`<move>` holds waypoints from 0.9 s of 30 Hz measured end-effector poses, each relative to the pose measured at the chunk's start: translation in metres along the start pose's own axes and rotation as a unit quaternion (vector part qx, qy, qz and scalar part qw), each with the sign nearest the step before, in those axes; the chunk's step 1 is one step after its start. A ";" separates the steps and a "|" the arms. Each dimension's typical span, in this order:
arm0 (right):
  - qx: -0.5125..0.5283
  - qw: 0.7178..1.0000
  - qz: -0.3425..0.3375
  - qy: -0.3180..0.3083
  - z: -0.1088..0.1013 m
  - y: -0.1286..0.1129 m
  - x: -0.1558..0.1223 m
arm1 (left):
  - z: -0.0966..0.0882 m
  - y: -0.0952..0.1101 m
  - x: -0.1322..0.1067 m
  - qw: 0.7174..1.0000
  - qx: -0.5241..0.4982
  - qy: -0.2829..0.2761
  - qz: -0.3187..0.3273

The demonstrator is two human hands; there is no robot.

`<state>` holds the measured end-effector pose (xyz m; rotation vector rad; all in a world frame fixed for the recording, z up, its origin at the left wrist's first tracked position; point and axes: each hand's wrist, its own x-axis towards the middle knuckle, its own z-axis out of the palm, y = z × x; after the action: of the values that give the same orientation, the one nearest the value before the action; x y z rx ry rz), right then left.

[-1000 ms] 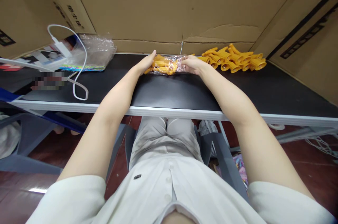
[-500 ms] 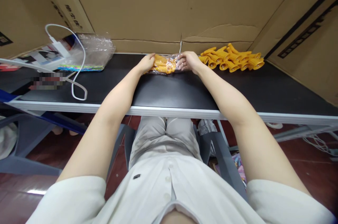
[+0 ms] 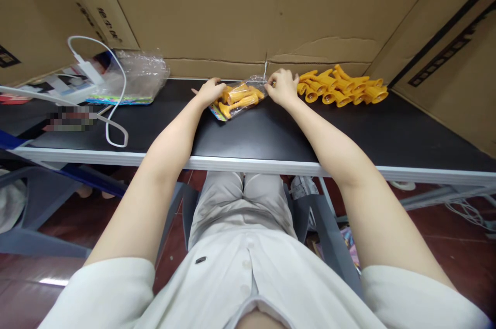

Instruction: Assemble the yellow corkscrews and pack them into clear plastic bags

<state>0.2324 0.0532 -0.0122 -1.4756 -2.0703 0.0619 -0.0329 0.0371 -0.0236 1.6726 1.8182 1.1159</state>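
Between my hands a clear plastic bag [image 3: 253,81] with a colourful printed card end lies tilted on the black tabletop. Several yellow horn-shaped plastic pieces [image 3: 238,96] are inside it. My left hand [image 3: 210,92] grips the card end on the left, one finger sticking out sideways. At the right end, my right hand [image 3: 282,87] pinches the bag's clear edge between thumb and fingers. Just right of that hand lies a pile of loose yellow horn-shaped pieces [image 3: 343,86], their flared ends facing me.
A stack of flat clear bags with colourful card ends [image 3: 127,86] lies at the left. Near it are a white cable [image 3: 123,81] and a white plug [image 3: 91,72]. Cardboard walls [image 3: 217,14] enclose the back and sides. A metal edge [image 3: 256,165] runs along the table's front.
The filled bag has turned, its left end now nearer me and its printed card showing. My right fingers have gone from spread against the bag to pinching its edge.
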 end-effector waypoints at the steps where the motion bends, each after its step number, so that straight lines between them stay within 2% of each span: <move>1: -0.009 1.000 0.011 0.011 0.000 0.002 0.000 | -0.002 0.003 -0.003 1.000 0.015 0.009 -0.003; 5: 0.036 0.996 0.067 0.045 0.006 0.007 0.006 | -0.009 0.016 -0.014 0.996 0.071 0.047 -0.014; 7: 0.116 0.983 0.133 0.058 0.011 0.004 0.010 | -0.011 0.019 -0.017 0.997 0.066 0.043 -0.020; 8: 0.176 0.967 0.174 0.057 0.013 0.001 0.011 | -0.011 0.020 -0.017 0.998 0.051 0.032 -0.032; 11: 0.377 0.882 0.280 0.036 0.017 -0.007 0.012 | -0.014 0.020 -0.016 0.993 -0.013 -0.045 -0.110; 13: 0.455 0.835 0.310 0.022 0.018 -0.009 0.011 | -0.017 0.020 -0.014 0.980 -0.037 -0.114 -0.159; 16: 0.475 0.822 0.314 -0.006 0.019 -0.006 0.010 | -0.021 0.019 -0.012 0.965 -0.035 -0.187 -0.183; 18: 0.481 0.819 0.310 -0.026 0.018 -0.005 0.009 | -0.020 0.019 -0.011 0.963 -0.028 -0.200 -0.180; 20: 0.498 0.808 0.312 -0.034 0.017 -0.006 0.008 | -0.015 0.018 -0.012 0.971 -0.026 -0.170 -0.167; 22: 0.514 0.799 0.309 -0.034 0.016 -0.009 0.006 | -0.008 0.017 -0.013 0.983 -0.025 -0.113 -0.140; 25: 0.521 0.799 0.299 -0.033 0.013 -0.015 0.003 | 0.003 0.009 -0.007 0.996 -0.014 -0.021 -0.085; 27: 0.523 0.797 0.301 -0.027 0.012 -0.018 0.001 | 0.010 -0.001 0.002 0.999 -0.026 0.010 -0.047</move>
<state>0.2116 0.0507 -0.0151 -1.2620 -1.0871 1.2801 -0.0266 0.0412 -0.0298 1.5365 1.8443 1.1327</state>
